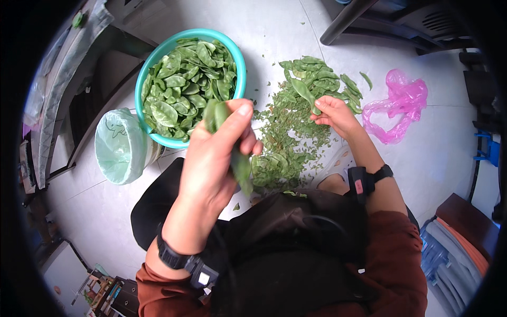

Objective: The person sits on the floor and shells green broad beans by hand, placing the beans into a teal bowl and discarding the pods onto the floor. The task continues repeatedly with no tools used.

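Several flat green bean pods [242,168] are gripped in my left hand [212,158], raised in front of the basin and slightly blurred. Between the thumb and fingertips of my right hand [334,113] is one long flat bean pod [303,92], held by its lower end. Behind that hand lies a pile of whole bean pods [317,75] on the floor. Green trimmings [289,115] spread from this pile toward my lap. A turquoise plastic basin [240,63] full of bean pods [186,83] stands beyond my left hand.
Left of the basin is a bin lined with a pale green bag [121,148]. A crumpled pink plastic bag [404,99] lies on the tiled floor at right. Dark furniture legs [344,21] stand at the top right. My white clog [336,166] is beside the trimmings.
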`<state>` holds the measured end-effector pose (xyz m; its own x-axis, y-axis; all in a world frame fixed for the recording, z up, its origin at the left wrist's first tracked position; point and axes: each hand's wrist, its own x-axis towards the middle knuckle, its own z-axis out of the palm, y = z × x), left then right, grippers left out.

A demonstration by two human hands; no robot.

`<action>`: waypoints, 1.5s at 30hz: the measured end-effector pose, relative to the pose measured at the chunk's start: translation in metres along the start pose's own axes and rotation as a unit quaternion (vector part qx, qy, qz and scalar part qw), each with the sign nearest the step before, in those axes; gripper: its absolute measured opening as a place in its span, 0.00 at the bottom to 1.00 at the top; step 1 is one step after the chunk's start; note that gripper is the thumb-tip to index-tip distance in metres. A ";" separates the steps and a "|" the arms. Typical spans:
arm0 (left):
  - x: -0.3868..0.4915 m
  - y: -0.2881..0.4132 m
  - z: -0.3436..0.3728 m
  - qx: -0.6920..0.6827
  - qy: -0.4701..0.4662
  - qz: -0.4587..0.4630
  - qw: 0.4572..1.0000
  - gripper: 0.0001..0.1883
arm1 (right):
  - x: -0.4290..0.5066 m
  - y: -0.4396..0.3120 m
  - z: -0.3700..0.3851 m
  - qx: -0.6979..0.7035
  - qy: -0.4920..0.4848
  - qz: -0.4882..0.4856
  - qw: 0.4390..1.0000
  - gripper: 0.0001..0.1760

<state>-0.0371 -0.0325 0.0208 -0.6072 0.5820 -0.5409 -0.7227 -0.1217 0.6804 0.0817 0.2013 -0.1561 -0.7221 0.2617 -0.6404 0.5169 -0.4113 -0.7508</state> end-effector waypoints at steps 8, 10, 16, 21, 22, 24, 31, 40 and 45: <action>0.013 -0.033 0.013 0.035 -0.020 0.008 0.999 0.13 | -0.107 -0.072 0.071 -0.094 -0.054 -0.156 0.982 0.06; 0.014 -0.034 0.016 0.005 -0.038 0.006 0.999 0.09 | -0.128 -0.075 0.086 -0.098 -0.043 -0.171 0.980 0.06; 0.013 -0.026 0.014 -0.060 -0.112 -0.060 0.990 0.06 | -0.167 -0.081 0.086 -0.396 -0.116 -0.206 0.887 0.07; 0.008 -0.022 0.014 -0.069 -0.131 -0.066 0.987 0.07 | -0.160 -0.094 0.079 -0.300 0.041 -0.207 0.930 0.09; 0.007 -0.023 0.016 -0.028 -0.127 -0.045 0.990 0.07 | -0.158 -0.099 0.077 -0.207 0.041 -0.222 0.952 0.11; 0.004 -0.024 0.020 0.058 -0.122 0.001 0.991 0.08 | -0.156 -0.103 0.077 -0.124 -0.002 -0.242 0.962 0.12; 0.004 -0.016 0.023 0.027 -0.072 0.087 0.993 0.12 | -0.151 -0.107 0.087 -0.129 0.078 -0.464 0.873 0.09; 0.000 -0.008 0.016 0.019 -0.065 0.061 0.996 0.11 | -0.157 -0.108 0.085 -0.412 0.154 -0.681 0.585 0.15; -0.007 -0.016 0.021 0.117 -0.166 0.089 0.975 0.21 | -0.152 -0.104 0.090 -0.436 0.092 -0.682 0.580 0.14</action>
<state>-0.0145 -0.0177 0.0242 -0.5468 0.8020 -0.2404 -0.4978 -0.0805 0.8636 0.0965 0.1261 0.0341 -0.7126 -0.0542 0.6995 -0.3831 0.8653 -0.3232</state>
